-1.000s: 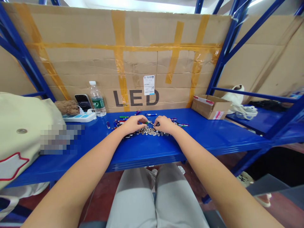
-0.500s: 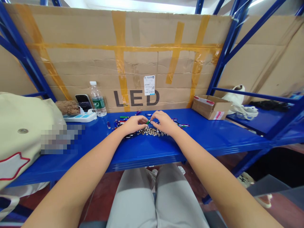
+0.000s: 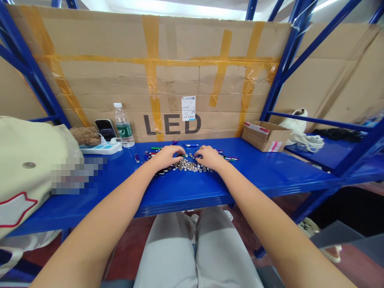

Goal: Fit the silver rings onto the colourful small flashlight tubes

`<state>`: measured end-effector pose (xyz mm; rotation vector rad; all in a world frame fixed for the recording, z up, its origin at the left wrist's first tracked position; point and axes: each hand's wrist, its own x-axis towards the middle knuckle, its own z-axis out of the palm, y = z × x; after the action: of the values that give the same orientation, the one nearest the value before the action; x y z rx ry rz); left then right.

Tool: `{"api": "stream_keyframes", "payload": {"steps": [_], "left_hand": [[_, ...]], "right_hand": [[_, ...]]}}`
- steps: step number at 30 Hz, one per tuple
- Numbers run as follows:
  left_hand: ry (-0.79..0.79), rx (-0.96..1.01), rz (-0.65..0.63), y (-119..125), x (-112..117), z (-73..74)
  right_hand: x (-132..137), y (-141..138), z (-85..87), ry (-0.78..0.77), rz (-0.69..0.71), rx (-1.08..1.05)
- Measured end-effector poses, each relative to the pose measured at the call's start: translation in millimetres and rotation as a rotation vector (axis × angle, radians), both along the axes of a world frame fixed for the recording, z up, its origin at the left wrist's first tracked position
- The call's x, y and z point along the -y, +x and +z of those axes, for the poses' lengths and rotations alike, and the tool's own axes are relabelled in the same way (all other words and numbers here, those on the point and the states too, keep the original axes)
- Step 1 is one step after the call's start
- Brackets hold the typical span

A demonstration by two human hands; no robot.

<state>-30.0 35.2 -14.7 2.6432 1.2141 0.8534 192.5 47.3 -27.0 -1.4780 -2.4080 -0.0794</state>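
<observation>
Over the blue shelf, my left hand (image 3: 168, 157) is closed in a pinch on a small green tube (image 3: 182, 155), its silvery end pointing right. Most of that tube is hidden by the fingers. My right hand (image 3: 209, 157) is a short way to the right, its fingers curled together and lowered to the pile's right back side; whatever they grip is too small to make out. Between and in front of both hands spreads a pile of small silvery discs (image 3: 189, 165), like button cells. Pen-like coloured tubes lie around it, among them a blue one (image 3: 191, 145) behind the hands.
A water bottle (image 3: 124, 130), a phone (image 3: 105, 129) and a white power strip (image 3: 102, 149) stand at the back left. A cream bag (image 3: 33, 160) fills the left end. An opened cardboard box (image 3: 265, 136) sits at the back right, before a tall cardboard wall (image 3: 120, 80).
My hands have moved apart. The green tube, between both hands before, now stays in my left hand only, while my right hand has shifted right and down to the discs.
</observation>
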Motion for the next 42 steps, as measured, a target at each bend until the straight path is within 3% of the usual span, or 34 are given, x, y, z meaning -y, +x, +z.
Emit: {"api": "stream_keyframes", "payload": {"steps": [11,23,27,32,42], "left_hand": [[-0.007,-0.022,-0.029,2,3,-0.4],[-0.043,-0.016,-0.021,1,0,-2.4],[-0.077,0.027,-0.009,0,0,-3.1],[-0.157,0.115,0.009,2,2,-2.8],[-0.214,0.193,-0.015,3,3,-3.9]], "right_hand": [[-10,-10,-6.3,0.006,-0.086,-0.032],[-3,-10,-1.7,-0.037,-0.034,-0.115],[-2,-6,1.6,0.065,0.066,-0.292],[0,-7,4.9,0.216,0.362,-0.573],[6,-9,4.2,0.149,0.455,-0.458]]}}
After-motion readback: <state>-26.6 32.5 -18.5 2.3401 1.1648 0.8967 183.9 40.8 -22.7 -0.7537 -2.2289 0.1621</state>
